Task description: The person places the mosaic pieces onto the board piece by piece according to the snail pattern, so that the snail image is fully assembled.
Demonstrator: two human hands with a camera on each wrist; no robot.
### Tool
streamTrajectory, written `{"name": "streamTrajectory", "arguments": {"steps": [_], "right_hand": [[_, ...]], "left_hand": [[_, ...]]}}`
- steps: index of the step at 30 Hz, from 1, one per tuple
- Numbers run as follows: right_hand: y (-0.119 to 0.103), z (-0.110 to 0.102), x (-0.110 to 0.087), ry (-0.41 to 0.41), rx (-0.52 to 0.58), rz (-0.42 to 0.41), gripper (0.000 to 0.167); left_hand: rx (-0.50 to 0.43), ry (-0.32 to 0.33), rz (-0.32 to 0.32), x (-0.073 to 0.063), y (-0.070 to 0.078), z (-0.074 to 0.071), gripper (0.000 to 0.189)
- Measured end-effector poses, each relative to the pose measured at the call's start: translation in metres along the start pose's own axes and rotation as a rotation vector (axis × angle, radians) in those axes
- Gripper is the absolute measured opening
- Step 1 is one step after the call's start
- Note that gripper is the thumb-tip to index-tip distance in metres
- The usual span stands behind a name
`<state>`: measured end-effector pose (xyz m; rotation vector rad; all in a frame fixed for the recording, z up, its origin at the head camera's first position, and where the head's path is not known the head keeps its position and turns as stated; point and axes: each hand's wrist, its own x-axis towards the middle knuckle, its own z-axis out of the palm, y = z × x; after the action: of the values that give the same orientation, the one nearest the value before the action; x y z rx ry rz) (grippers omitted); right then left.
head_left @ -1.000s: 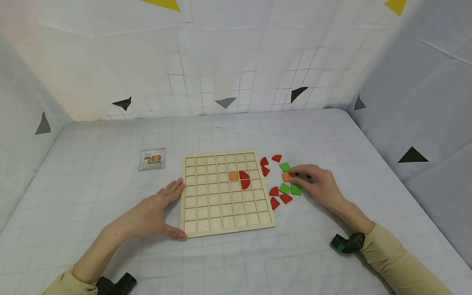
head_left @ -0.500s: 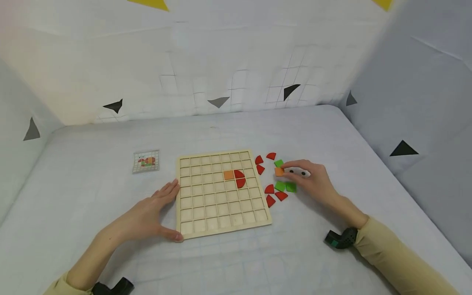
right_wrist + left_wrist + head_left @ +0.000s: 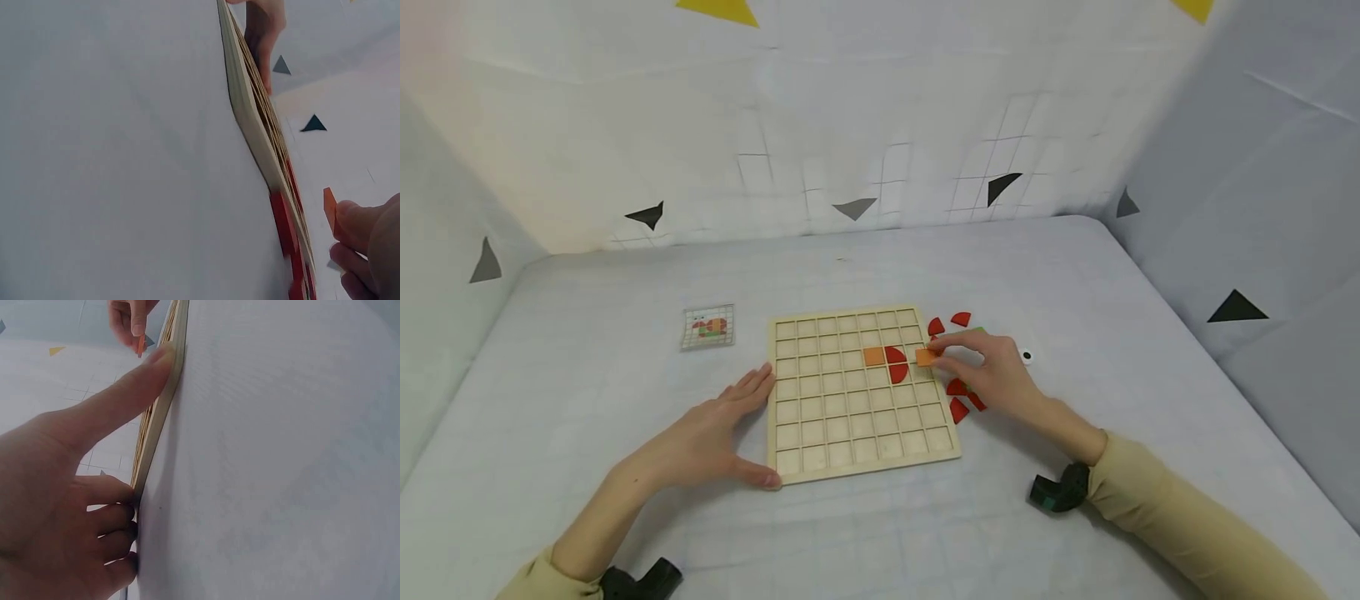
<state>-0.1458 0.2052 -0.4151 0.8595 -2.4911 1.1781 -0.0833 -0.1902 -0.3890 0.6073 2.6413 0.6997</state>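
Observation:
A wooden grid board [image 3: 835, 410] lies flat in the head view, with one orange square [image 3: 874, 357] and two red quarter-round pieces [image 3: 898, 372] set in its cells. My left hand [image 3: 703, 442] rests along the board's left edge, fingers stretched out and thumb at the near left corner. Between thumb and fingertips my right hand [image 3: 996, 375] pinches an orange square tile [image 3: 924, 357] above the board's right side. In the right wrist view that tile [image 3: 329, 211] appears tilted and raised clear of the board.
Loose red quarter-round pieces [image 3: 958, 411] lie just right of the board; green pieces there are mostly hidden by my right hand. A round black-and-white eye piece [image 3: 1026, 357] sits beyond that hand. A small picture card [image 3: 707, 327] lies at the back left.
My right hand has picked the orange tile up from among the loose pieces and carried it left, over the board's right side. My left hand stays at the board's edge.

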Motion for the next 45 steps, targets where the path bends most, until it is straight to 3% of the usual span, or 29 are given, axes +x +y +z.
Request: {"name": "streamTrajectory", "arguments": {"steps": [10,21,28,36,45], "right_hand": [[-0.016,0.03,0.012,0.014,0.045,-0.052,0.026],[-0.027,0.05,0.018,0.006,-0.019,-0.098,0.025],[-0.026,0.054,0.017,-0.002,-0.062,-0.109,0.024],[-0.021,0.057,0.016,0.005,-0.068,-0.196,0.024],[-0.02,0.058,0.015,0.012,-0.076,-0.213,0.023]], "left_hand": [[-0.002,0.003,0.002,0.002,0.0,0.001,0.133],[-0.006,0.0,0.001,0.0,0.003,-0.001,0.133],[-0.018,-0.01,-0.011,0.0,0.003,-0.001,0.133],[-0.012,-0.014,-0.022,0.001,0.001,0.001,0.134],[-0.007,-0.016,-0.029,0.002,0.001,0.001,0.135]]}}
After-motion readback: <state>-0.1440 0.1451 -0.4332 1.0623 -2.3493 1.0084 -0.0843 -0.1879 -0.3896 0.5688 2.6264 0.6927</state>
